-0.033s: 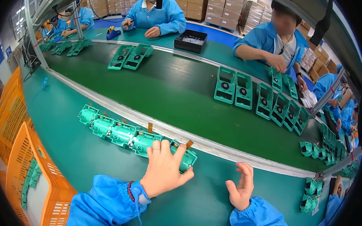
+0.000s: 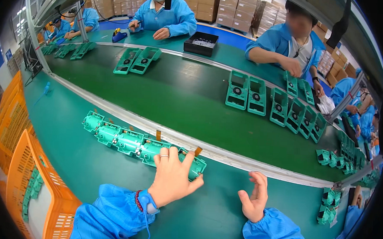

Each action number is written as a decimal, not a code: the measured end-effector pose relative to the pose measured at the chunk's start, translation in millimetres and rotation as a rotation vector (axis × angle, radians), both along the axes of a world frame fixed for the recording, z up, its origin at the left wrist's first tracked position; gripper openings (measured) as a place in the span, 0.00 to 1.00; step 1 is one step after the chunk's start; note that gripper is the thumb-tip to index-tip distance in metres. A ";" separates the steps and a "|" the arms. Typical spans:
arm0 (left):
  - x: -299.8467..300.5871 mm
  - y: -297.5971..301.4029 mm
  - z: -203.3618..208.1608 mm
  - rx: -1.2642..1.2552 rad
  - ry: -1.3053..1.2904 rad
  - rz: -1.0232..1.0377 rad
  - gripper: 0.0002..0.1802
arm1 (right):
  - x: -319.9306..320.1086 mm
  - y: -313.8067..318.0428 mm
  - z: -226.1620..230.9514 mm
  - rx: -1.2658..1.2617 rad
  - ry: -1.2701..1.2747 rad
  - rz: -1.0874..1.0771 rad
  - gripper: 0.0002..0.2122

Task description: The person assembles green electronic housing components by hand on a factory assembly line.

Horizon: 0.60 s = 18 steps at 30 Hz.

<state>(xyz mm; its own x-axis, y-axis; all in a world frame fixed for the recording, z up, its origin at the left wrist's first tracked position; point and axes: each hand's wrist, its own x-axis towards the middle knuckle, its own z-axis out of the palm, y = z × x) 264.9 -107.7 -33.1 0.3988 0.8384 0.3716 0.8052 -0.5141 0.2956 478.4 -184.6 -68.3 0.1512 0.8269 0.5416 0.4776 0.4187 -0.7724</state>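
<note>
A row of several green plastic housings [image 2: 125, 140] lies side by side on the green table [image 2: 89, 174] in front of me, along the metal edge of the belt. My left hand [image 2: 173, 177] rests flat on the rightmost housing [image 2: 196, 165] with fingers spread and the thumb beside it, not clasping it. Thin amber strips [image 2: 158, 135] stick up from some of the housings. My right hand [image 2: 253, 198] hovers just above the table to the right, fingers loosely curled and apart, holding nothing. Both forearms wear blue sleeves.
A dark green conveyor belt [image 2: 180, 93] carries pairs of green frames [image 2: 247, 92]. Orange crates [image 2: 27, 189] with green parts stand at my left. Across the belt sit people in blue coats, with a black tray [image 2: 200, 43] between them. More green parts [image 2: 330, 200] pile up at the right.
</note>
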 end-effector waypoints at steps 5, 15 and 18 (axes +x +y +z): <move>-2.4 4.5 -9.8 0.085 0.117 0.146 0.31 | 1.5 4.3 -0.7 0.009 -0.074 -0.041 0.22; -5.0 14.3 -23.0 -0.018 0.040 0.164 0.29 | 183.1 26.4 12.9 0.200 0.350 -0.684 0.07; -0.2 10.8 -13.7 0.011 0.016 0.145 0.31 | 282.7 1.9 -12.0 0.294 0.483 -0.958 0.09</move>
